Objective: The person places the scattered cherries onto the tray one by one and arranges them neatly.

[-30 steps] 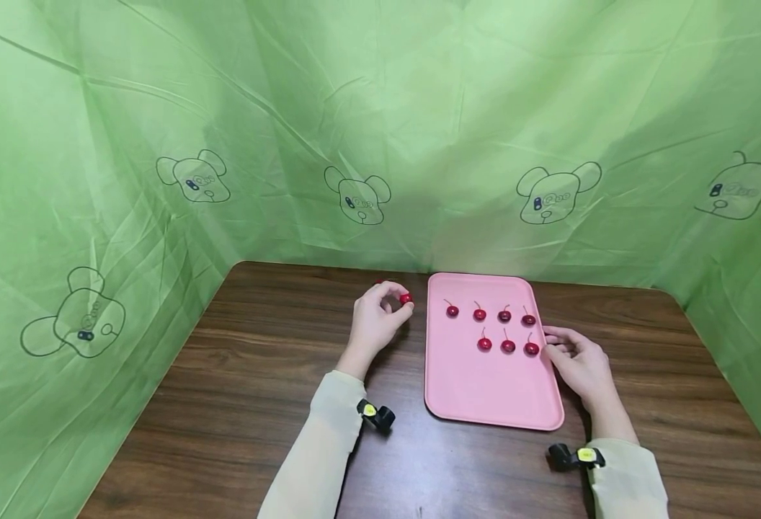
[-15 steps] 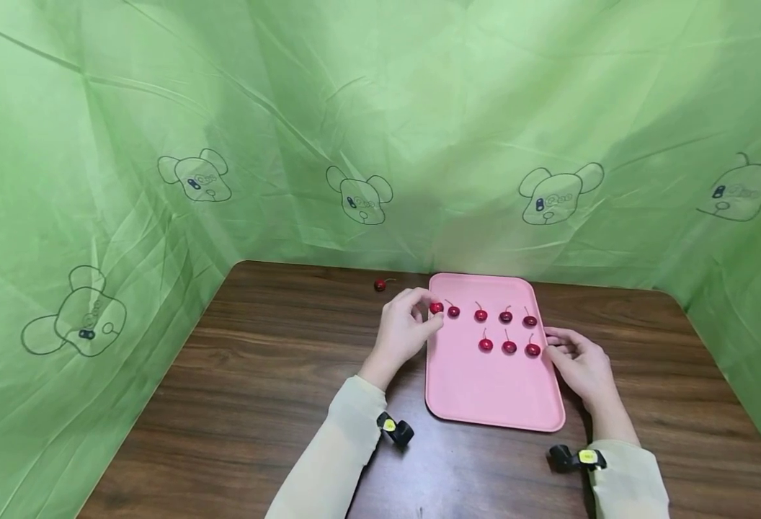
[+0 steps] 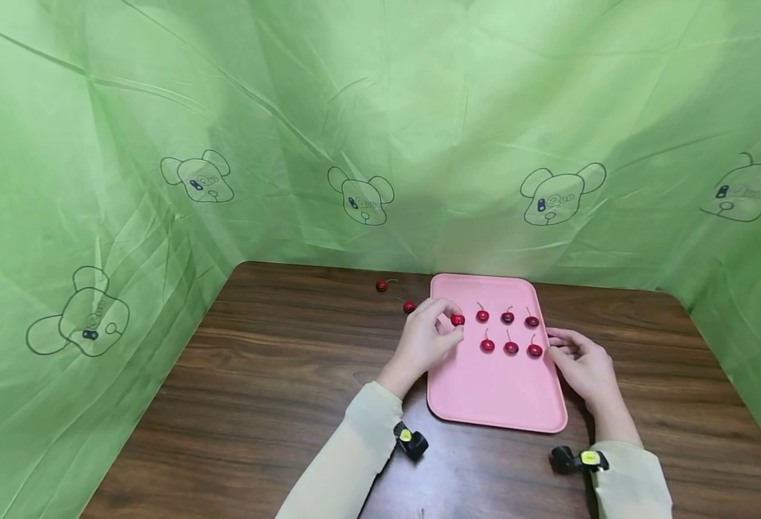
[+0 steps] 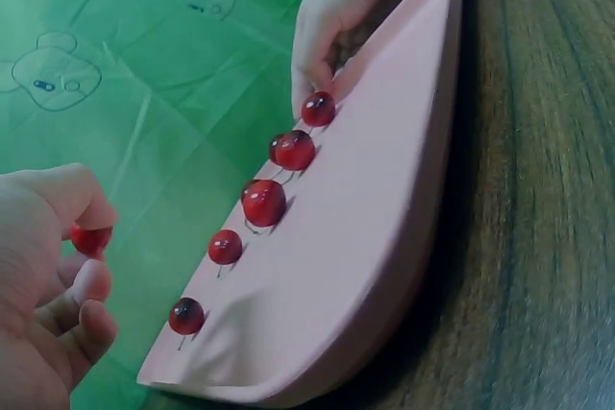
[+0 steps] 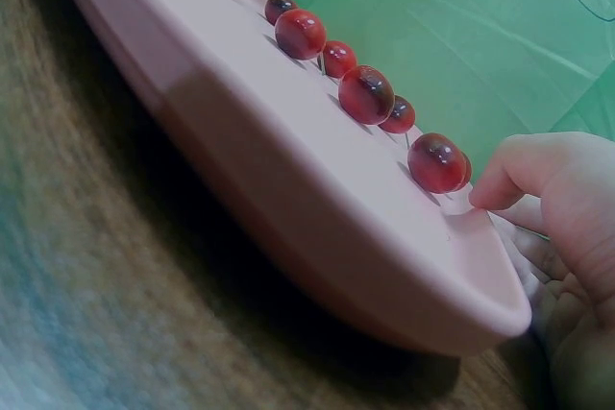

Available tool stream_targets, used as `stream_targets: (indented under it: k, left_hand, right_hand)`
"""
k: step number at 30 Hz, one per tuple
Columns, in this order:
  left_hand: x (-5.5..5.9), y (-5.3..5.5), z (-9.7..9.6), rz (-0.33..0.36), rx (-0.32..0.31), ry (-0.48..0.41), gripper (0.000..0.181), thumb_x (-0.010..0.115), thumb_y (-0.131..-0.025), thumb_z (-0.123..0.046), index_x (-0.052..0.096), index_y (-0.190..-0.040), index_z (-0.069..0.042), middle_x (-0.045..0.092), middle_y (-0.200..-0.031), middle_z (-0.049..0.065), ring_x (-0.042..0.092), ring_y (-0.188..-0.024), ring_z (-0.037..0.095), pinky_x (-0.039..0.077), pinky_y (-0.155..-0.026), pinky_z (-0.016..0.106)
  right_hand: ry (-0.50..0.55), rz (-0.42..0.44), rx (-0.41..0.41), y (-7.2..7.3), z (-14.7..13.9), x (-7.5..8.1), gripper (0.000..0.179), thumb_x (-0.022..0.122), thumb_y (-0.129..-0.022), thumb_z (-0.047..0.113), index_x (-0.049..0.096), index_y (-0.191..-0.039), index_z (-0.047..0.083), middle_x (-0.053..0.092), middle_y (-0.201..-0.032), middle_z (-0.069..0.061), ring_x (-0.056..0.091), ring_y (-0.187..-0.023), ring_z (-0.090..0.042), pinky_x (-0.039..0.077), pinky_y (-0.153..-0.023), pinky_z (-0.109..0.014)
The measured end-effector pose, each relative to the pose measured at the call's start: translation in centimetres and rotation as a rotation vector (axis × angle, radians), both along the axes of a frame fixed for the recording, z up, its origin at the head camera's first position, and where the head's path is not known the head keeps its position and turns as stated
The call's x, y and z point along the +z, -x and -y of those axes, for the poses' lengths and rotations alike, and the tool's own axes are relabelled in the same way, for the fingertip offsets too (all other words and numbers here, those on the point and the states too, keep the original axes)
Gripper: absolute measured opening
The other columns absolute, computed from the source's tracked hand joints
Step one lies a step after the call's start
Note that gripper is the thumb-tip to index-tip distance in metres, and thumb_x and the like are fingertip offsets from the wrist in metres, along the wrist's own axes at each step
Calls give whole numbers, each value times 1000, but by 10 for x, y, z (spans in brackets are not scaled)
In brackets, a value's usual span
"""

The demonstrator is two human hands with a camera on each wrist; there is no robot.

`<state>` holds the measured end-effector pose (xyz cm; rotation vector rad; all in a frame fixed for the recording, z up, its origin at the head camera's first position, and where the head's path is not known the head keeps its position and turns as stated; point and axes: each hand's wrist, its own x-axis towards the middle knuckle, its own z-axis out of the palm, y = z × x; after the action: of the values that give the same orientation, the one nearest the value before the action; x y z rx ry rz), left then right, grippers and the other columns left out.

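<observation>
My left hand (image 3: 424, 339) pinches a red cherry (image 3: 458, 319) between thumb and fingers, over the upper left part of a pink tray (image 3: 484, 393). The left wrist view shows this held cherry (image 4: 91, 239) apart from the others. Two rows of red cherries with stems lie on the tray, among them a far-row cherry (image 3: 482, 316) and a near-row cherry (image 3: 487, 346). One far-row cherry is hidden by my left hand in the head view. At the tray's right side, my right hand (image 3: 584, 364) grips the rim, a fingertip (image 5: 485, 201) close to the nearest cherry (image 5: 437, 162).
Left of the tray, a cherry (image 3: 409, 307) lies on the brown wooden table (image 3: 277, 375), with another cherry (image 3: 382, 285) farther back. A green curtain (image 3: 419, 130) with printed mouse-like heads stands behind the table and at both sides.
My left hand has carried its cherry rightward from beside the tray to over it. Both loose cherries on the table now show where the hand covered them. My right hand stays at the rim.
</observation>
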<state>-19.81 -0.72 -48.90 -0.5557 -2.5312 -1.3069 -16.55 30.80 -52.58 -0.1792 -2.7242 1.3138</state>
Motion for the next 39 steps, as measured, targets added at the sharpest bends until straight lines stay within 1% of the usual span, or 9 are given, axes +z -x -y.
stream_targets:
  k: [3, 7, 10, 17, 20, 25, 30, 34, 39]
  left_hand:
    - [-6, 1, -4, 19, 7, 15, 20, 82, -90, -10, 71, -104, -19, 68, -107, -3, 64, -81, 10, 51, -75, 23]
    - [-15, 1, -9, 78, 7, 66, 19, 81, -92, -12, 72, -106, -20, 70, -112, -4, 67, -90, 7, 53, -83, 25]
    - [-20, 1, -10, 97, 3, 99, 19, 81, -93, -12, 74, -109, -19, 71, -113, -2, 65, -93, 10, 53, -85, 25]
    - [-23, 1, -11, 79, 21, 155, 20, 83, -91, -11, 74, -108, -16, 69, -100, -1, 60, -86, 10, 50, -79, 24]
    - [-23, 1, -11, 78, 22, 181, 19, 83, -91, -11, 74, -107, -16, 68, -98, -2, 59, -87, 11, 50, -80, 24]
    - [-25, 2, -9, 57, -2, 235, 19, 83, -91, -11, 76, -108, -16, 66, -98, -2, 58, -89, 11, 49, -78, 22]
    - [-27, 4, -6, 44, -23, 257, 20, 83, -89, -10, 77, -107, -15, 65, -98, -1, 57, -87, 12, 49, -76, 21]
    - [-28, 5, -5, 48, -44, 286, 19, 83, -89, -12, 76, -107, -16, 63, -98, -3, 56, -87, 11, 49, -78, 21]
    - [-29, 5, -4, 24, -60, 328, 18, 84, -88, -15, 75, -105, -17, 61, -96, -4, 56, -86, 10, 49, -79, 21]
  right_hand:
    - [0, -3, -3, 0, 0, 0, 39, 72, -102, 19, 72, -138, 3, 75, -117, -18, 62, -87, -4, 50, -72, -14]
    - [-2, 0, -4, 0, 0, -1, 39, 72, -102, 19, 72, -138, 3, 75, -116, -17, 63, -87, -5, 50, -71, -15]
    - [-5, 1, -4, 1, 0, -1, 39, 72, -102, 20, 72, -138, 4, 75, -115, -16, 62, -88, -6, 50, -72, -15]
    - [-5, -6, -13, 3, -1, -3, 39, 72, -101, 19, 73, -137, 5, 75, -114, -16, 63, -87, -8, 50, -71, -16]
    - [-6, -1, -14, 3, -1, -3, 39, 72, -101, 19, 73, -137, 5, 75, -113, -16, 63, -87, -8, 50, -70, -17]
    - [-8, 1, -16, 2, -1, -3, 39, 72, -101, 19, 73, -137, 5, 75, -113, -15, 62, -88, -8, 50, -71, -16]
    - [-4, 6, -14, 2, -1, -4, 39, 72, -102, 20, 72, -138, 5, 75, -117, -16, 63, -89, -8, 50, -72, -15]
    - [2, 22, -15, 2, -1, -4, 41, 72, -102, 22, 72, -140, 6, 75, -119, -16, 63, -90, -11, 50, -72, -16]
    - [9, 33, -15, 2, 0, -3, 42, 72, -103, 24, 71, -141, 6, 74, -120, -16, 63, -92, -13, 50, -73, -16]
